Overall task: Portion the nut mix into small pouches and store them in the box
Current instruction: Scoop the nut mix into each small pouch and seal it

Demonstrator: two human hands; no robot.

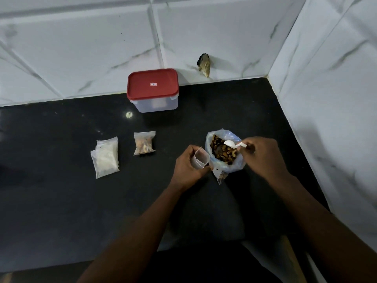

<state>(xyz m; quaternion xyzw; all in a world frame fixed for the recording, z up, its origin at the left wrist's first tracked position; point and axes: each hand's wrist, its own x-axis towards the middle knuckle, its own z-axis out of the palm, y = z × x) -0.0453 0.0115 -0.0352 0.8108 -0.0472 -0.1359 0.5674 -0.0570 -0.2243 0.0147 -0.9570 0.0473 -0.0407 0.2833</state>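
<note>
While the left hand (188, 166) curls round a small empty pouch (201, 159), holding it upright with its mouth open just left of the big bag (236, 166), the right hand (263, 156) is pinching the handle of a little white plastic spoon (234, 144). The spoon's bowl sits right over the nut mix (222, 152) in the open top of that bag, and from here it looks like there's nothing in it. The bag itself is clear, kinda bluish, slumped on the black counter (81, 201) between the two hands, with the pouch touching or nearly touching its side. Further left there's one filled pouch (144, 143) lying flat, nuts showing through it. Left of that again is a loose stack of pouches (106, 157), whitish and overlapping, can't tell if anything's in them. The box (155, 104) stands at the back of the counter against the marble-look wall tiles (224, 27), see-through body, red lid (152, 83) on, well apart from the hands. Some dark lumpy thing (204, 65) sticks to the wall right of the box, no clue what it is.
</note>
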